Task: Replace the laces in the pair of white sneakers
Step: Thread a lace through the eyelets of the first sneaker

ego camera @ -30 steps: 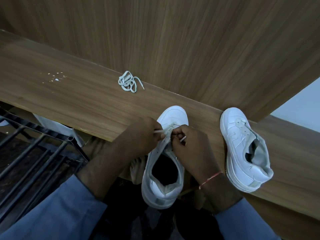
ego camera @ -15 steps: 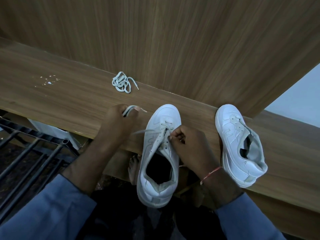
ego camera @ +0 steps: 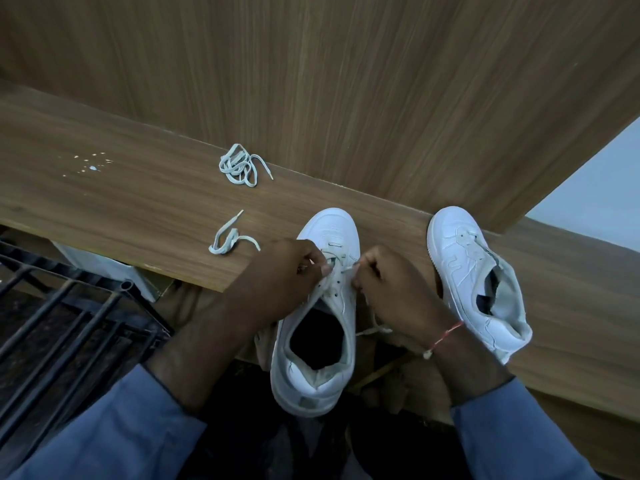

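Pinching the lace [ego camera: 374,330] tip over the eyelets, the right hand [ego camera: 391,285] curls knuckles-up on the near sneaker [ego camera: 332,306]. The left hand [ego camera: 291,271] curls opposite, and I cannot tell what it grips. Right of that sneaker sits the second sneaker [ego camera: 464,271]; left, a loose lace [ego camera: 225,237]; beyond, a tangled lace [ego camera: 239,166].

Wood-grain panel [ego camera: 346,81] behind wooden ledge [ego camera: 104,202] — black metal rack [ego camera: 69,323] lower left.

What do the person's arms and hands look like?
Both arms wear blue-grey long sleeves, left sleeve and right sleeve, ending partway up the forearms. A thin red thread with a pale knot circles the right wrist. The left hand and right hand are gloveless.
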